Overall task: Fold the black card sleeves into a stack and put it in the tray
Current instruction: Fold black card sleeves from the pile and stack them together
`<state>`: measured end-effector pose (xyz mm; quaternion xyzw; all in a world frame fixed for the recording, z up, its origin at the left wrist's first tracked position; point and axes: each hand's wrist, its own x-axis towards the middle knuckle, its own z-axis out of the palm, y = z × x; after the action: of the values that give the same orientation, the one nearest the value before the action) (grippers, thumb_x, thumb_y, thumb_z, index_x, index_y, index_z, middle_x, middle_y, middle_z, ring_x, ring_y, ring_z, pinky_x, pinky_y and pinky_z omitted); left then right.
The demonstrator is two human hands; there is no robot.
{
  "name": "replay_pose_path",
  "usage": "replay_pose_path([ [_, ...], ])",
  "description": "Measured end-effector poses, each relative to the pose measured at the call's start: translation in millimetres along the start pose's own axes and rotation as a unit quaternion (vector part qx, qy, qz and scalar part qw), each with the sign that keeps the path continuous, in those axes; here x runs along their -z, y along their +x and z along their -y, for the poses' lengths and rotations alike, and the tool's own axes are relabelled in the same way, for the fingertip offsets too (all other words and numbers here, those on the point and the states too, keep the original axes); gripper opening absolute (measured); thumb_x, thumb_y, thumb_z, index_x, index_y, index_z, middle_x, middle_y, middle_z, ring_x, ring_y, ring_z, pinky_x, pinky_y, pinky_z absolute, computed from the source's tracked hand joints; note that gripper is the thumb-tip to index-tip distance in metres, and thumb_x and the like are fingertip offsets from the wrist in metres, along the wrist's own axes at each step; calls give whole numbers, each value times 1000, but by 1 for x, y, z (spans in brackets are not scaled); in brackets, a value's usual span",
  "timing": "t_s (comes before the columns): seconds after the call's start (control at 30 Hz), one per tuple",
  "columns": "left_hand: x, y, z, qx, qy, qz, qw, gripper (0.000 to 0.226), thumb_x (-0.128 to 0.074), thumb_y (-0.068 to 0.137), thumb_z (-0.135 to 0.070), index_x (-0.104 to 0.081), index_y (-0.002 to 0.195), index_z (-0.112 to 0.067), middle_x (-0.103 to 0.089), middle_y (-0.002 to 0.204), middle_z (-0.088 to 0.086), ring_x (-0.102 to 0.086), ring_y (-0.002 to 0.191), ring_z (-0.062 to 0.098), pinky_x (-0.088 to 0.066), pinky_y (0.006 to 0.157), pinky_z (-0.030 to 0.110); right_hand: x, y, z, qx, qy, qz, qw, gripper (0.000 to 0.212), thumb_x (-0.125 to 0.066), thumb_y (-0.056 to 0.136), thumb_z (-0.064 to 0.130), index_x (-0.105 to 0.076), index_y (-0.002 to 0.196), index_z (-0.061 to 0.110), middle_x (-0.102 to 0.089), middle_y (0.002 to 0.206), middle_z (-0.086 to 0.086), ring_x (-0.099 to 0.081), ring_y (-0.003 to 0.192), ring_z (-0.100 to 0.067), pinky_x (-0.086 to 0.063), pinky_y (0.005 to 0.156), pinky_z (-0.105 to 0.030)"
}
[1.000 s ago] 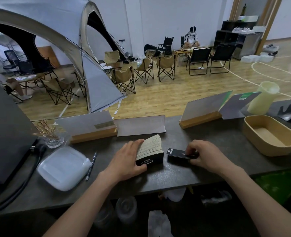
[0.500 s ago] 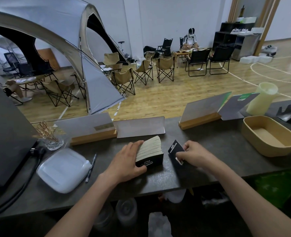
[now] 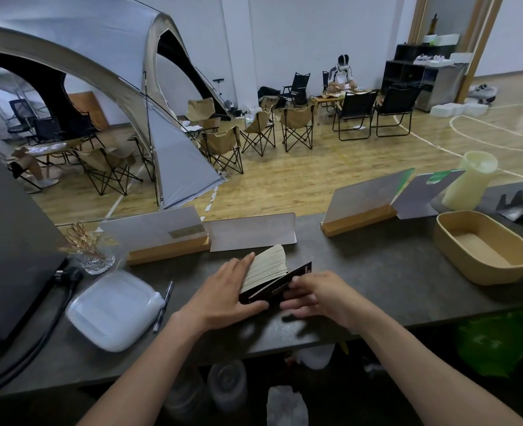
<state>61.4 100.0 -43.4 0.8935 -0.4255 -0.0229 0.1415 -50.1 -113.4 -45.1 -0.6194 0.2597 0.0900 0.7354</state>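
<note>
Pressing in from both sides, your hands met at the stack of card sleeves (image 3: 266, 269) on the dark counter (image 3: 377, 272). Your left hand (image 3: 223, 290) lay flat against the stack's left flank, fingers held together and stretched along the pale fanned edges, thumb tucked under near the black front face. Your right hand (image 3: 315, 292) came in from the right with its fingers together and extended, pushing a single black sleeve (image 3: 284, 279) up against the stack's near side; that sleeve stood tilted, its far corner rising past the stack's right edge. Whether your right thumb pinched the sleeve or only rested behind it could not be told, since the hand was blurred.

The stack sat near the counter's middle, just in front of a folded grey sign (image 3: 251, 232) and between two wooden-based placards (image 3: 168, 238). The tan tray (image 3: 487, 250) stood well apart to your right, with nothing in it, beside a pale yellow cup (image 3: 469, 182). To your left lay a white plastic lid (image 3: 115, 309) with a pen (image 3: 163, 305) just beside it, and a small glass holder (image 3: 95, 259) farther back.
</note>
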Motion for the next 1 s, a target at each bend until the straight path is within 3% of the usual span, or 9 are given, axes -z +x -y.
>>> replay_pose_path([
  [0.07, -3, 2, 1, 1, 18, -11, 1000, 99, -57, 86, -67, -5, 160, -24, -41, 142, -1, -43, 127, 17, -39, 106, 33, 12, 7, -4, 80, -176, -116, 974, 19, -78, 84, 29, -68, 92, 16, -76, 81, -6, -74, 68, -22, -58, 57, -38],
  [0.17, -5, 3, 3, 1, 22, -15, 1000, 99, -58, 87, -65, -5, 160, -24, -42, 139, -1, -45, 125, 18, -41, 104, 34, 24, 11, -1, 168, -315, -250, 900, 48, -93, 58, 45, -60, 90, 32, -67, 84, 10, -67, 73, -9, -56, 66, -35],
  [0.37, -7, 4, 3, 16, 23, -7, 1000, 106, -59, 82, -74, -6, 160, -24, -41, 141, -1, -43, 128, 18, -40, 107, 35, 34, 15, -1, 211, -273, -159, 925, 21, -90, 68, 17, -72, 79, 20, -72, 73, 2, -60, 64, -8, -50, 66, -26],
  [0.57, -7, 5, 3, 20, 24, -4, 1000, 107, -62, 82, -71, -4, 159, -25, -41, 142, -1, -43, 128, 17, -39, 108, 35, 69, -7, 18, 233, -230, -152, 933, 31, -77, 80, -3, -73, 109, 9, -74, 91, -4, -69, 81, -15, -51, 66, -7],
  [0.63, -7, 5, 3, 19, 22, -6, 1000, 107, -62, 82, -71, -4, 159, -25, -40, 143, -1, -43, 127, 17, -39, 108, 34, 86, -16, 27, 259, -189, -235, 918, 25, -80, 79, 2, -72, 102, 8, -73, 89, -6, -67, 78, -18, -54, 68, -16],
  [0.7, -7, 6, 3, 19, 23, -6, 1000, 107, -62, 82, -70, -4, 159, -25, -40, 143, -1, -43, 127, 17, -39, 108, 34, 99, -23, 32, 275, -148, -309, 898, 24, -82, 77, 9, -68, 97, 10, -71, 89, -9, -69, 83, -31, -59, 74, -40],
  [0.77, -6, 6, 3, 23, 22, -2, 999, 107, -62, 82, -69, -3, 159, -25, -40, 143, -2, -43, 127, 16, -39, 108, 35, 97, -31, 31, 300, -129, -327, 887, 32, -80, 75, 7, -59, 99, 13, -68, 93, -8, -67, 86, -33, -60, 71, -52],
  [0.9, -7, 7, 4, 24, 21, -2, 1000, 107, -63, 82, -69, -3, 159, -25, -41, 141, -1, -43, 126, 17, -40, 107, 35, 70, -37, 19, 349, -283, -299, 842, 42, -76, 72, 6, -52, 101, 25, -61, 89, 1, -63, 75, -17, -57, 63, -34],
  [1.0, -7, 7, 4, 27, 20, 0, 999, 108, -63, 81, -70, -3, 159, -25, -40, 142, -1, -43, 126, 17, -41, 107, 36, 33, -25, -1, 340, -378, -230, 829, 27, -72, 71, 16, -55, 89, 26, -58, 84, 5, -58, 70, -11, -53, 63, -28],
])
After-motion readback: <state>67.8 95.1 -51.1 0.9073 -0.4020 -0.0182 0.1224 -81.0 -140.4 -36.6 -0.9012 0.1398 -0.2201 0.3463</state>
